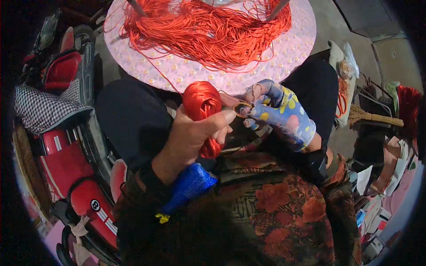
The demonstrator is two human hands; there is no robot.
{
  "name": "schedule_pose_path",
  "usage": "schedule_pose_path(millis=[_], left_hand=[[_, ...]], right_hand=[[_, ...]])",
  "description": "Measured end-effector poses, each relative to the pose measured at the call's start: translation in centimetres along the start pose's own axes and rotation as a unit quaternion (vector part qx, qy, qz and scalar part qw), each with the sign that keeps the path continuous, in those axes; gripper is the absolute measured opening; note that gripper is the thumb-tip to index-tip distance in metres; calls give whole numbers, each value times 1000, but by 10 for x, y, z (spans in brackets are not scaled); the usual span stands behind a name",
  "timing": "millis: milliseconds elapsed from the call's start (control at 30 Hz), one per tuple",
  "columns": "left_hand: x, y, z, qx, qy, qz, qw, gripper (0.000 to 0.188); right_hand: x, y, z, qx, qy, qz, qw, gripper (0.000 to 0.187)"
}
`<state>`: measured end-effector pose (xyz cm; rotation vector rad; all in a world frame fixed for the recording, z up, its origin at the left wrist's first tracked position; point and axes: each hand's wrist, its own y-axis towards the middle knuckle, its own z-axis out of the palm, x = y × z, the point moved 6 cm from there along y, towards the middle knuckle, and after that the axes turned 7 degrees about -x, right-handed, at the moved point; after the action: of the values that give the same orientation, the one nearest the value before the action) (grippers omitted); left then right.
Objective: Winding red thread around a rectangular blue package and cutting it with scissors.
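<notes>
My left hand (pixel 188 135) is bare and wrapped round a wound bundle of shiny red-orange cord (pixel 202 99), thumb across its front. One strand runs from the bundle up to a large loose heap of the same cord (pixel 199 33) on a round table. My right hand (pixel 282 113), in a blue glove with yellow and pink spots, is just right of the bundle with its fingers curled. At its fingertips is a small dark and yellowish loop (pixel 242 109), too blurred to name. A blue wrapped object (pixel 188 186) with a yellow end lies below my left wrist.
The round table (pixel 146 73) has a pink patterned cover, and two dark posts rise through the cord heap. A red vehicle-like frame (pixel 86 199) and a checked cloth (pixel 49 108) are at left. Red-handled scissors (pixel 341 104), a hand broom (pixel 375 117) and papers are at right.
</notes>
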<state>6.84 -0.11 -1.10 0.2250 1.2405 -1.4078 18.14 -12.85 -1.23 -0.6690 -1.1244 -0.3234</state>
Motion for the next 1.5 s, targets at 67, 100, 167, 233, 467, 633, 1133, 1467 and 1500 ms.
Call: schedule_pose_path(millis=[67,100,167,233,467,633,1133,1467,1500], left_hand=[[-2,-1,2,1,16,-6,1000,16],[-2,-1,3,1,24,-9,1000,15],[-2,0,1,-11,-7,15,1000,13],[-3,1,-3,-29,-25,32,999,13],[-6,1,-13,-97,39,46,993,13],[-1,1,-17,-135,22,13,990,14],[4,4,-1,-54,81,49,994,17],[8,4,0,-74,91,44,992,11],[7,4,2,-71,92,41,992,11]], right_hand=[[-2,2,-1,-2,-33,-26,999,23],[-3,2,0,-3,-32,-28,999,22],[-6,2,2,-5,-17,-9,1000,23],[-11,2,5,-8,13,32,999,27],[-15,-2,0,-7,16,6,1000,26],[-2,-9,-6,16,-72,28,997,22],[-29,-131,-392,-538,-398,-96,736,21],[-36,-149,-411,-592,-515,16,619,27],[-38,-153,-412,-597,-503,7,625,27]])
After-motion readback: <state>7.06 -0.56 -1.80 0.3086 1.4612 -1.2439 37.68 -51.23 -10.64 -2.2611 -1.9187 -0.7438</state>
